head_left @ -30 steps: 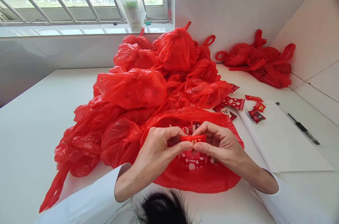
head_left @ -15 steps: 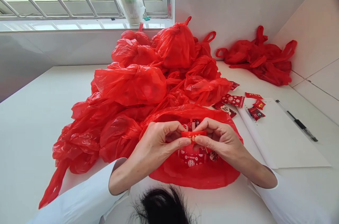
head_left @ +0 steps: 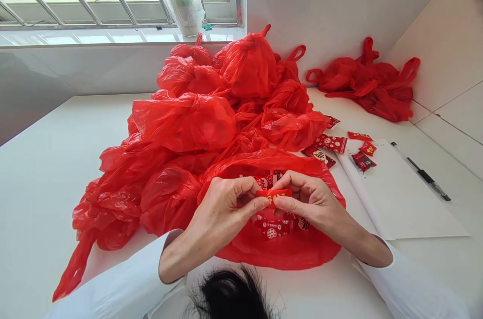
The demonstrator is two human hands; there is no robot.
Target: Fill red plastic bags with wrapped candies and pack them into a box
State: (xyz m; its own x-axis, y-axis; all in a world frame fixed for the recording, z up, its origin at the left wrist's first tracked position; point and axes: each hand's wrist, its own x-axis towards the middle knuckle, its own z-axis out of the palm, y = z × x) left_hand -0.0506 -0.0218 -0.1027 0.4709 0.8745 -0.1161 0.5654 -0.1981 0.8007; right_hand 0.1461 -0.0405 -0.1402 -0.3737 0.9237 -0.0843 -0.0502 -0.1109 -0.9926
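My left hand and my right hand meet in front of me, each pinching one end of a small red candy wrapper with gold print. They hover over an open red plastic bag that lies on the white table. Inside the bag lie several more red-and-white candy packets. Both hands have their fingers curled and pressed on the wrapper.
A heap of tied red plastic bags fills the middle of the table behind the open bag. Loose candy packets lie by a white sheet; a black pen is beside it. More red bags sit against the far wall.
Both hands have drawn closer together, so less of the wrapper shows between them. The view has shifted slightly.
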